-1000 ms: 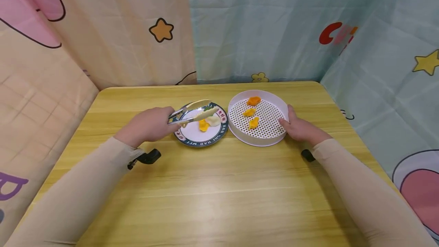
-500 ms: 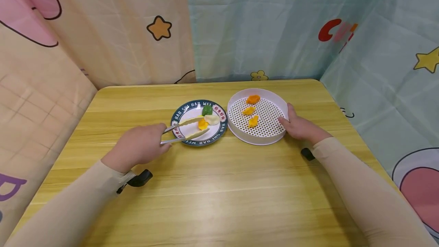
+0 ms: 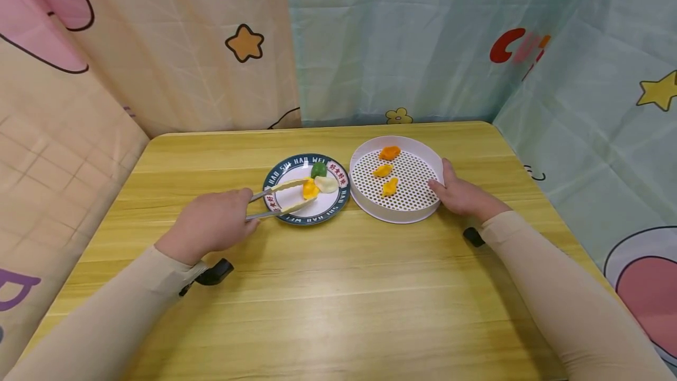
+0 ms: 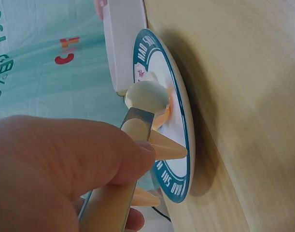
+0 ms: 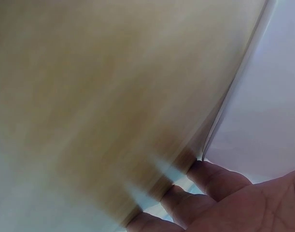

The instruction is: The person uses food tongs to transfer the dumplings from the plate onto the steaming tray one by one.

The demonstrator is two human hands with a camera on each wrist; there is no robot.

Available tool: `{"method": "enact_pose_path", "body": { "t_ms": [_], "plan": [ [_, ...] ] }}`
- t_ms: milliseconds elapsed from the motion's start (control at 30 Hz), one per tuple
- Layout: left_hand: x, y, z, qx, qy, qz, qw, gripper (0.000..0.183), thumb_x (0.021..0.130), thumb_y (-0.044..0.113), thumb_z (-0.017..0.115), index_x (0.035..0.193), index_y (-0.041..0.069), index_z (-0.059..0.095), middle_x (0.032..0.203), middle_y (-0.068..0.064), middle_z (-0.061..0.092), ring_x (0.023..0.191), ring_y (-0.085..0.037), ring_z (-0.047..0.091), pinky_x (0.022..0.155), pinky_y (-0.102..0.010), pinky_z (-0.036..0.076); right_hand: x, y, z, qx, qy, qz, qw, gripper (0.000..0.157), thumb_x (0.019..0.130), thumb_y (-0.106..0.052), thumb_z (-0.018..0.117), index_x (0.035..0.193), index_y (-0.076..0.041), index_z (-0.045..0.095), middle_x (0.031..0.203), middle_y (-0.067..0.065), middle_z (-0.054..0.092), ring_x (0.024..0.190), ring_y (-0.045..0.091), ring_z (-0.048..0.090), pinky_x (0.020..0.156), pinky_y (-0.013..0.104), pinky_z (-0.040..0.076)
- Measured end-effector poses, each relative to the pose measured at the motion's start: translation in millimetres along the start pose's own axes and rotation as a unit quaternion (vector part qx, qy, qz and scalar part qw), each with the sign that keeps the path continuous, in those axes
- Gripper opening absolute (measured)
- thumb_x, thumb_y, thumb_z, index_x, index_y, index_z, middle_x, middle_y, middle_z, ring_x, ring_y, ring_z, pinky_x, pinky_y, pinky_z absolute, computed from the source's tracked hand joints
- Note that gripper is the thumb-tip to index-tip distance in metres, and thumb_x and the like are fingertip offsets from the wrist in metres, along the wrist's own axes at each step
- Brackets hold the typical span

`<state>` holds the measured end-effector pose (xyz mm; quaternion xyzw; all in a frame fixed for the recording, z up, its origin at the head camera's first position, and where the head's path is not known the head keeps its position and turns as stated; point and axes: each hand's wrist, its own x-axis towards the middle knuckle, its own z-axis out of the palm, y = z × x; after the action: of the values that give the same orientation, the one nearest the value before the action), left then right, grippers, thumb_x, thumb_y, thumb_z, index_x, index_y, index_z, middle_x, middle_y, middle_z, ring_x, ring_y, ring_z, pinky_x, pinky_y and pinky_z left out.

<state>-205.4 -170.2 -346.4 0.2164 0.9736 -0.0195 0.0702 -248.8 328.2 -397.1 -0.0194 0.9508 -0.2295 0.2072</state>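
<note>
My left hand grips a pair of metal food tongs with cream-coloured tips, also seen in the left wrist view. The tong arms are spread, on either side of a yellow dumpling on a blue-rimmed plate. A white dumpling and a green dumpling lie beside it. My right hand holds the right side of a round white steamer basket, thumb at the rim. Inside are an orange dumpling and two yellow-orange dumplings.
Plate and basket stand side by side toward the back of a wooden table. Printed curtains hang behind and on both sides. Each wrist carries a small black camera mount.
My left hand and the tongs have drawn back to the left and lowered around the yellow dumpling, uncovering the green dumpling. The right hand stays at the basket.
</note>
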Motion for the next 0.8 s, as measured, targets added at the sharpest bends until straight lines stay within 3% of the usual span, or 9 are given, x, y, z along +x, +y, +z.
{"method": "enact_pose_path", "body": {
  "t_ms": [300,433,600,800],
  "plan": [
    [-5.0,-5.8,-7.5,-0.016,-0.022,-0.018,0.9995,0.034,0.098,0.038,0.07,0.102,0.005,0.061,0.071,-0.002,0.056,0.058,-0.018,0.05,0.051,-0.032,0.039,0.2,0.5,0.9,-0.001,0.003,0.001,1.0,0.09,0.113,-0.053,0.025,0.157,0.005,-0.029,0.169,0.038,-0.003,0.156,0.056,0.017,0.127,0.064,0.014],
    [-7.4,-3.7,-8.8,-0.019,-0.018,-0.022,0.9994,0.037,0.098,0.04,0.07,0.104,0.004,0.061,0.072,-0.002,0.056,0.057,-0.018,0.051,0.051,-0.032,0.039,-0.3,0.0,0.2,-0.001,0.002,0.002,1.0,0.089,0.113,-0.051,0.025,0.157,0.005,-0.029,0.169,0.038,-0.002,0.156,0.056,0.017,0.127,0.064,0.014],
    [-8.4,1.7,-6.3,-0.02,-0.012,-0.026,0.9994,0.039,0.098,0.041,0.07,0.104,0.003,0.061,0.071,-0.002,0.054,0.055,-0.017,0.05,0.049,-0.031,0.038,-0.1,0.3,0.1,0.001,0.0,0.0,1.0,0.089,0.113,-0.051,0.025,0.157,0.005,-0.029,0.169,0.037,-0.004,0.156,0.056,0.016,0.127,0.064,0.014],
    [-9.1,2.1,-2.3,-0.031,-0.027,-0.055,0.9976,0.039,0.098,0.041,0.069,0.102,0.003,0.06,0.07,-0.004,0.054,0.056,-0.018,0.051,0.048,-0.032,0.039,1.0,1.0,0.7,0.004,-0.001,-0.001,1.0,0.089,0.113,-0.05,0.025,0.157,0.005,-0.029,0.169,0.037,-0.006,0.157,0.056,0.013,0.127,0.064,0.013]
  ]
}}
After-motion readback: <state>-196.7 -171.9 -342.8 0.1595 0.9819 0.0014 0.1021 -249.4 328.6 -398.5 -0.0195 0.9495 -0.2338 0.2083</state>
